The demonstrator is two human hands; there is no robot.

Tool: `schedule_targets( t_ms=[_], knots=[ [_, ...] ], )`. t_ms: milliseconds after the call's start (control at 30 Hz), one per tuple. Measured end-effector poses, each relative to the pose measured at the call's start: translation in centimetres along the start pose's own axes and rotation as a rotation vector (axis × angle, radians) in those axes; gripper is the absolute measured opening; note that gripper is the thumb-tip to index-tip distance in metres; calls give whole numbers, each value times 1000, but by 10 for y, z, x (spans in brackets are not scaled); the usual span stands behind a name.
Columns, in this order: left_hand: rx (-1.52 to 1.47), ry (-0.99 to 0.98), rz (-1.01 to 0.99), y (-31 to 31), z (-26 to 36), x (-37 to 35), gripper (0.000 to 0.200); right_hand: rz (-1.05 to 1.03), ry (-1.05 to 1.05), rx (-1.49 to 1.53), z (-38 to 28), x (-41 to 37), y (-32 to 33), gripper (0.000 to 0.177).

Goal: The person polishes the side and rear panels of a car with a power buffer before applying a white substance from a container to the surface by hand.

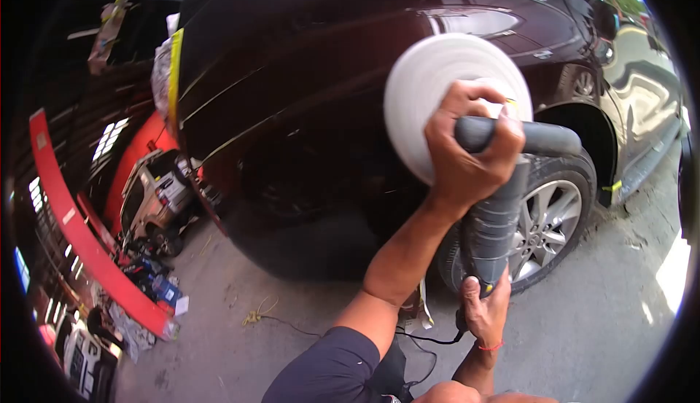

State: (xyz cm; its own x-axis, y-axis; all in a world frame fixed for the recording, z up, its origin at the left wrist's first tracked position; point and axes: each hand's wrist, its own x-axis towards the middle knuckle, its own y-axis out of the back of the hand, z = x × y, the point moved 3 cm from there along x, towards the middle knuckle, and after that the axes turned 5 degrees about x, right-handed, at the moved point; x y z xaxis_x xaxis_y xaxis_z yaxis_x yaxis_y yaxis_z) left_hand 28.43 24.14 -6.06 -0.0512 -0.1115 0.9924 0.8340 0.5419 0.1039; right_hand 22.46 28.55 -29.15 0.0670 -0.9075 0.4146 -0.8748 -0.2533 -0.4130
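A car polisher (497, 210) with a dark, tape-wrapped body is held in both hands. Its round white pad (415, 104) faces the glossy dark car's rear side panel (306, 119) and appears to rest against it. My left hand (470, 141) is wrapped around the black side handle (550, 137), close behind the pad. Lower down, my right hand (487, 308), with a red band at its wrist, grips the rear end of the body. From there a black cord (437, 341) runs down and to the left. The palm side of the left hand is hidden.
A car wheel (550, 221) stands just behind the polisher. Yellow masking tape (175, 82) edges the panel at left. A red post (95, 250), another vehicle (157, 195) and piled clutter (157, 286) are on the left. A cable (281, 321) lies on the concrete floor (233, 359).
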Motion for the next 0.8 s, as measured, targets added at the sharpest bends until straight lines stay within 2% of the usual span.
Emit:
schedule_targets(
  t_ms=[33,100,167,267,333,367,433,467,500,567,700,733,800],
  knots=[
    [28,-74,-3,3,-3,-2,11,48,46,-42,4,-2,-3,77],
    [54,-72,32,25,-6,-16,11,-8,29,-30,10,-7,-15,80],
    [34,-10,83,63,1,-30,11,-64,50,-67,24,-13,-29,84],
    [105,-33,242,136,8,-49,14,-207,59,-115,39,-29,-64,89],
    [13,-61,332,181,11,-55,15,-280,96,-143,41,-37,-92,93],
    [-68,-59,355,204,14,-56,16,-354,20,-124,43,-41,-106,95],
    [-121,-119,427,247,15,-58,16,-430,97,-174,34,-45,-135,96],
    [-25,24,492,266,20,-60,23,-468,116,-208,28,-47,-149,96],
    [26,-49,522,288,19,-58,22,-513,160,-246,29,-48,-163,97],
    [34,-85,578,324,22,-57,22,-579,100,-254,24,-53,-190,97],
    [135,-130,719,396,29,-60,23,-705,228,-357,18,-61,-245,98],
    [158,-107,818,416,29,-60,22,-698,222,-357,13,-61,-257,98],
    [241,-103,974,449,33,-54,23,-837,192,-424,1,-60,-286,99]
  ],
)
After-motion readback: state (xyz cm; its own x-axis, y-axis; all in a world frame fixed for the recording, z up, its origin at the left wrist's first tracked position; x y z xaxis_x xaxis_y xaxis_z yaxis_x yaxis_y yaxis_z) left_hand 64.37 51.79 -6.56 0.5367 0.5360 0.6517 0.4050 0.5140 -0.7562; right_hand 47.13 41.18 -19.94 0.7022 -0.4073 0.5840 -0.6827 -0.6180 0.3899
